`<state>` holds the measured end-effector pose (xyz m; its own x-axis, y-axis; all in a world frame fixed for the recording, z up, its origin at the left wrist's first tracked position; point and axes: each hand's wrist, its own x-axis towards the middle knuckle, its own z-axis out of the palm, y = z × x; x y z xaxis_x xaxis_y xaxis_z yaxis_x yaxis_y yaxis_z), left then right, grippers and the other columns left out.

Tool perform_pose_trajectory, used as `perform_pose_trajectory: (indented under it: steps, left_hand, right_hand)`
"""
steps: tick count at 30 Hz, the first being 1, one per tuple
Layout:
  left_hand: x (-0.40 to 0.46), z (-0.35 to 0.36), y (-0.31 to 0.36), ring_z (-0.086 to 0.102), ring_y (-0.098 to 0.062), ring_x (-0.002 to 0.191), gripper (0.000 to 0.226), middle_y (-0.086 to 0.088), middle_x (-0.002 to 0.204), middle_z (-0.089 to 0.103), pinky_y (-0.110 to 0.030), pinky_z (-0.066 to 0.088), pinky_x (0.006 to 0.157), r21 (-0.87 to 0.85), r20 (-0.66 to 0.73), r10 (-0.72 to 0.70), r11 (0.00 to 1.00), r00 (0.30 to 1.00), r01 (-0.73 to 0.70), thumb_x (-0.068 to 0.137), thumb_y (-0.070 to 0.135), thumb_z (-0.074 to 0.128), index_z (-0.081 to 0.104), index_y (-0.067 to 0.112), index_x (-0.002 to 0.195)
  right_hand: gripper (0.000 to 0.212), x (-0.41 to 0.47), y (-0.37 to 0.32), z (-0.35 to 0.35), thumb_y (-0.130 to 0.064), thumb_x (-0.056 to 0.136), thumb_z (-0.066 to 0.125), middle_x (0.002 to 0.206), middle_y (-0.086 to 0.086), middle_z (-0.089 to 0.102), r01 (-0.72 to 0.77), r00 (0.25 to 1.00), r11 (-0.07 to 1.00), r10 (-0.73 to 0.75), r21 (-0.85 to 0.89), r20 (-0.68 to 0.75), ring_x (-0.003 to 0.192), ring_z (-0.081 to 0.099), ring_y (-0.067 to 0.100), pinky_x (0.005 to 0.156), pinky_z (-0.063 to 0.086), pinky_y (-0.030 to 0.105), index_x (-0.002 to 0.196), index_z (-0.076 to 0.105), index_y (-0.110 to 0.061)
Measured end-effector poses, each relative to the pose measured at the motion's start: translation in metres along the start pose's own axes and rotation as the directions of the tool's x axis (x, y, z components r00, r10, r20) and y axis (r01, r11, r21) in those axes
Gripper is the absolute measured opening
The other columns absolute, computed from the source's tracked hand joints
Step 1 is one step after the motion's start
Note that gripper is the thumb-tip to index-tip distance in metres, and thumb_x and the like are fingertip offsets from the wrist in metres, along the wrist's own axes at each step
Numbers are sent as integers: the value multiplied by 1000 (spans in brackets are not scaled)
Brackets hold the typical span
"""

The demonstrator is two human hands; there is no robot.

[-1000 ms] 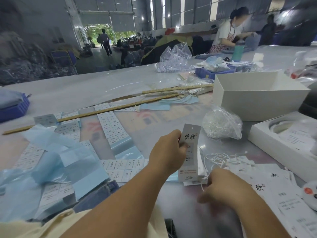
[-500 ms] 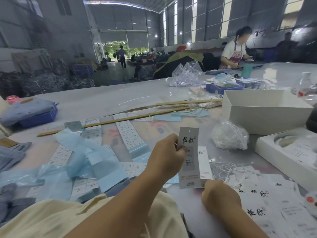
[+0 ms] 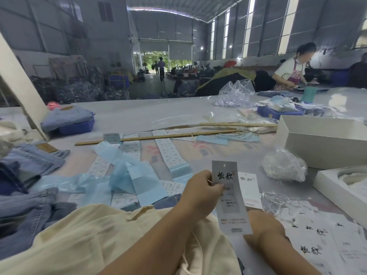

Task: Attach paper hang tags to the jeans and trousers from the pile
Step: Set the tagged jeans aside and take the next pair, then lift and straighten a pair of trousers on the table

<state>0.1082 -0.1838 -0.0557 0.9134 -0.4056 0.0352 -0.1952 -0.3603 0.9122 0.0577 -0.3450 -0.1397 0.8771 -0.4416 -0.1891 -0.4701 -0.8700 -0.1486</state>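
Boxes sit on the table [image 3: 139, 114]: a white box [image 3: 321, 143] whose inside is hidden, and a blue basket [image 3: 76, 127] holding folded jeans [image 3: 67, 117]. Left hand [image 3: 200, 193] pinches a paper hang tag [image 3: 230, 197] upright. Right hand [image 3: 264, 227], fingers curled, touches the tag's bottom. More tags [image 3: 317, 241] lie just right of it.
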Motion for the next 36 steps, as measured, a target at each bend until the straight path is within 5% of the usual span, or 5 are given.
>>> perform_pose_trajectory:
  steps: [5,9,16,25,36]
  left_hand:
    - [0,-7,2,63,-12,82,11,4,97,69,-21,45,61,-141,-53,-30,990,998,23,96,19,57,63,21,105]
    - [-6,-23,14,65,-14,88,16,3,101,68,-24,56,63,-164,-142,5,986,990,-29,93,13,55,55,28,99]
    - [-49,-70,15,72,-17,89,43,2,99,73,-43,62,80,-170,-29,102,980,994,-105,94,10,58,45,41,122]
    - [-129,-107,-2,58,3,68,33,15,72,67,-9,42,61,-170,-139,254,946,957,-275,80,13,50,75,32,73]
    - [-172,-158,-17,55,-11,71,25,0,71,60,-35,42,75,-350,-137,48,932,989,-94,89,36,57,70,18,74]
  right_hand:
    - [18,-11,-5,-20,-18,92,50,78,1,56,248,911,921,-116,301,-395,69,53,15,61,45,33,77,41,-15]
    - [19,-33,-21,-71,0,89,48,65,5,69,405,903,392,-33,826,-428,56,62,12,55,48,24,72,51,-7]
    - [44,-86,-63,-116,12,90,44,65,16,60,284,868,-265,-337,921,-365,36,39,12,39,40,22,56,53,-15]
    - [27,-137,-128,-107,5,74,52,60,9,52,235,719,-116,-647,965,-253,38,29,9,38,26,17,86,67,-13]
    - [29,-176,-176,-96,-10,74,51,74,-2,72,668,493,144,-821,730,-289,52,52,-2,49,37,11,73,74,-27]
